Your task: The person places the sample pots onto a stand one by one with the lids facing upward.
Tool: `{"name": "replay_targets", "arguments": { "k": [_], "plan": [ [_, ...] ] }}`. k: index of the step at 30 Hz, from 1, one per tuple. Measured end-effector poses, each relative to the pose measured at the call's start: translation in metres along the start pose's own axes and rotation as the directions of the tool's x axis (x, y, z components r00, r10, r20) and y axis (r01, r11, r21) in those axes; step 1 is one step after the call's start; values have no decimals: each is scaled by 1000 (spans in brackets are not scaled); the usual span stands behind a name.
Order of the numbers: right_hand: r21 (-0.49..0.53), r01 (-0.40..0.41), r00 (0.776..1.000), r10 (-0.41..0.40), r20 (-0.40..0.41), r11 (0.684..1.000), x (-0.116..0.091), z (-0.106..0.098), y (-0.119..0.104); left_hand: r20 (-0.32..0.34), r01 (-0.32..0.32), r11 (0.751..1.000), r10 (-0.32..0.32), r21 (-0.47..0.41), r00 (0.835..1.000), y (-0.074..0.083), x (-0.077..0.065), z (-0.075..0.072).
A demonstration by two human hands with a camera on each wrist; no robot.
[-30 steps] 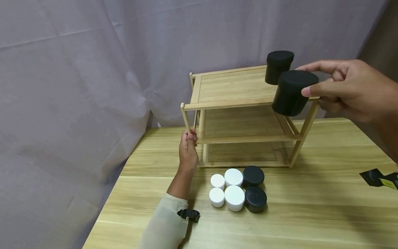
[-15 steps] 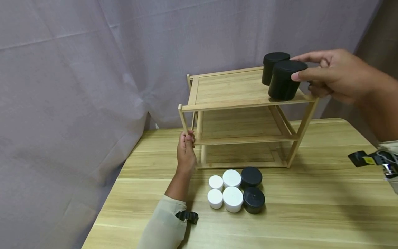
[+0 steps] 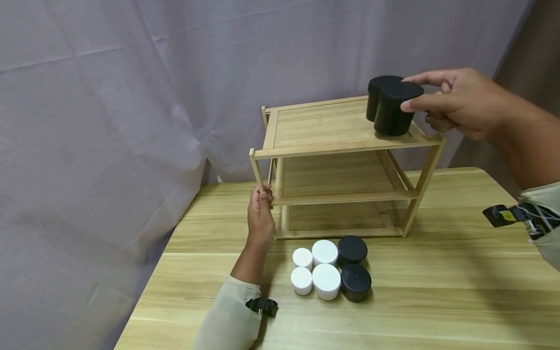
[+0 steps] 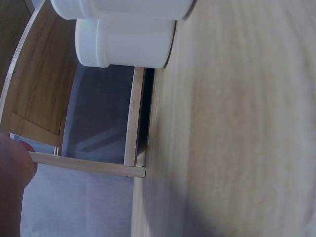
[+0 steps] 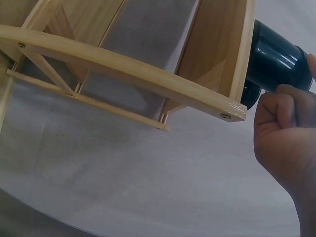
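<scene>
My right hand pinches a black lidded jar between thumb and fingers at the right end of the wooden rack's top shelf. The jar is upright at the shelf surface; whether it bears its weight there I cannot tell. Just behind it stands a second black jar, partly hidden. In the right wrist view the held jar shows beyond the rack's edge, by curled fingers. My left hand grips the rack's front left post; the left wrist view shows only part of that hand.
In front of the rack, white lidded jars and shorter black lidded jars stand in two rows on the wooden table. The rack has two lower shelves. A grey curtain hangs behind and to the left.
My right hand has carried the black jar left and back, from in front of the rack's right end to the top shelf, close to the other black jar. My left hand keeps its grip.
</scene>
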State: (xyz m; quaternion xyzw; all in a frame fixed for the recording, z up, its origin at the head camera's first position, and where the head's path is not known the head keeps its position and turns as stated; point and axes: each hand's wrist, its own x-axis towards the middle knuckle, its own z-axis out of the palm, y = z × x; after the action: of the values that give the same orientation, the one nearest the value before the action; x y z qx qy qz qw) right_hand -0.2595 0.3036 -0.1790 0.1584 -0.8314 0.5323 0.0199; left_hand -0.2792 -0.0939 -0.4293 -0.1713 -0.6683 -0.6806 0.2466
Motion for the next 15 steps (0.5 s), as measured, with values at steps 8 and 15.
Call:
{"name": "replay_targets", "arguments": {
  "k": [8,15],
  "plan": [
    [-18,-36,998,35,-47,999,1,3,-3,-1,-12,1000,12,2,1000,0,1,3],
    [-83,-82,994,76,-73,993,1,3,-1,3,-23,1000,23,4,1000,-1,2,3]
  ]
}}
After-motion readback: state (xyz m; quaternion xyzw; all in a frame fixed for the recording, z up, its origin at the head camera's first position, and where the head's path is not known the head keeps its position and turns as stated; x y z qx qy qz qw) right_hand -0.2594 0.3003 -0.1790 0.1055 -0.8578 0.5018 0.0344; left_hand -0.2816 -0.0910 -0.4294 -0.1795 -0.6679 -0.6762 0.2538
